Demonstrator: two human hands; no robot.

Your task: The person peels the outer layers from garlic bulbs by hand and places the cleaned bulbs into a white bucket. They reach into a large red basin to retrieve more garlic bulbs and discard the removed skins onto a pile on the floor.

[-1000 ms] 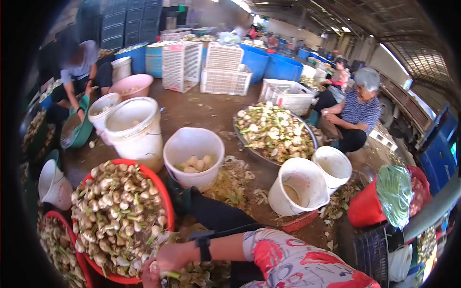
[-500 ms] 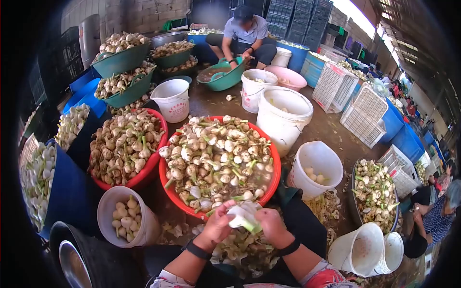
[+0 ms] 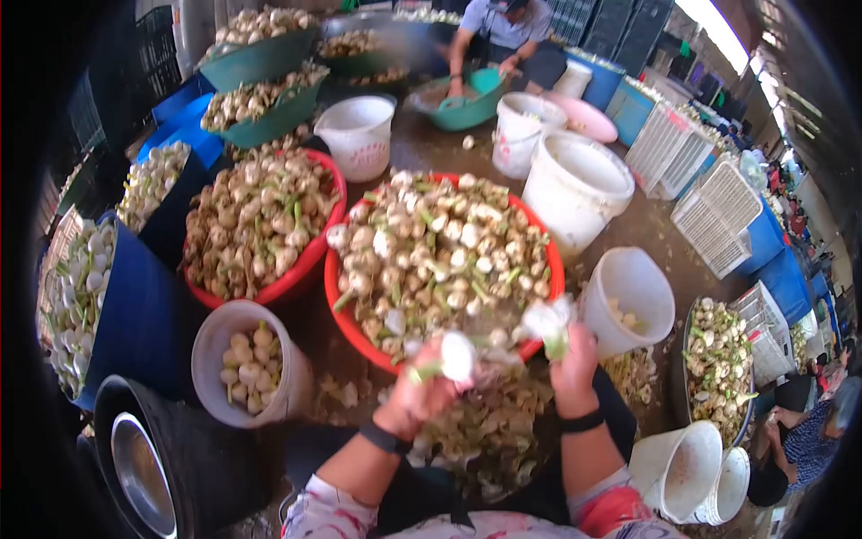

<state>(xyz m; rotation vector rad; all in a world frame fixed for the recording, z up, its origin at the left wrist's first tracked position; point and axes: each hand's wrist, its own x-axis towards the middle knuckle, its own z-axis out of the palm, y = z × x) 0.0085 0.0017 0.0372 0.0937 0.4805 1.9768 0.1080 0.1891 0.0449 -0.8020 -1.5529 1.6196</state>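
Note:
My left hand [image 3: 415,393] is closed around a garlic bulb [image 3: 457,357], white and smooth, its green stem pointing left. Off to the right, my right hand [image 3: 577,366] grips a strip of garlic skin [image 3: 549,318], whitish with a green end and blurred by motion. Both hands are above the near edge of a red basin [image 3: 336,289] heaped with unpeeled garlic bulbs [image 3: 431,251]. Below and between my forearms lies a pile of loose garlic skins [image 3: 485,431].
A white bucket [image 3: 205,359] with peeled bulbs stands at left, another white bucket [image 3: 651,292] at right. A second red basin [image 3: 334,193] of garlic sits behind left. Farther back, a person [image 3: 507,27] bends over a green basin [image 3: 476,112]. A black bucket [image 3: 211,449] is near left.
My hands have moved apart, the right one lifting away to the right with the skin. The bulb now shows bare in my left hand. The view has shifted.

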